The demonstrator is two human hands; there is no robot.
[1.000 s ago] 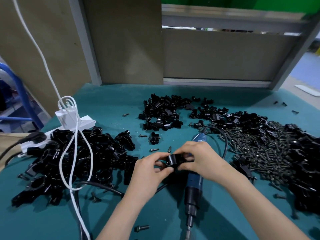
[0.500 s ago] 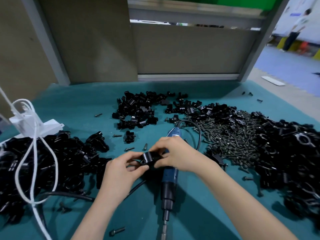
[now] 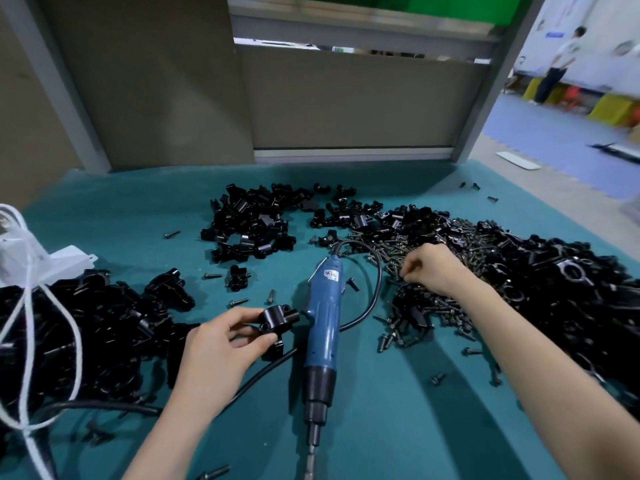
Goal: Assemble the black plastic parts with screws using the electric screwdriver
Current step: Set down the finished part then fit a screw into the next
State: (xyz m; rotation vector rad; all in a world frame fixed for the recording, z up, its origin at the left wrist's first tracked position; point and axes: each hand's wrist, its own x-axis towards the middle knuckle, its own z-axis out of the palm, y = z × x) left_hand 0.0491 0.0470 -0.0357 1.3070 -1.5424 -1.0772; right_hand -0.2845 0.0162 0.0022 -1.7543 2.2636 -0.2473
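Observation:
My left hand (image 3: 221, 344) grips a black plastic clamp part (image 3: 275, 322) just above the teal mat, left of the blue electric screwdriver (image 3: 323, 327), which lies on the mat with its bit pointing toward me. My right hand (image 3: 429, 270) reaches into the pile of dark screws (image 3: 426, 306), fingers curled down among them; whether it pinches a screw is hidden. Nothing touches the screwdriver.
Heaps of black plastic parts lie at the left (image 3: 86, 334), at the back centre (image 3: 252, 223) and along the right (image 3: 571, 292). A white power strip (image 3: 59, 265) with white cables sits far left. Loose screws (image 3: 239, 301) dot the mat. A black cord (image 3: 263, 372) runs under my left wrist.
My right hand let go of the black part and moved right into the screw pile. My left hand keeps the part alone. The view swung to the right.

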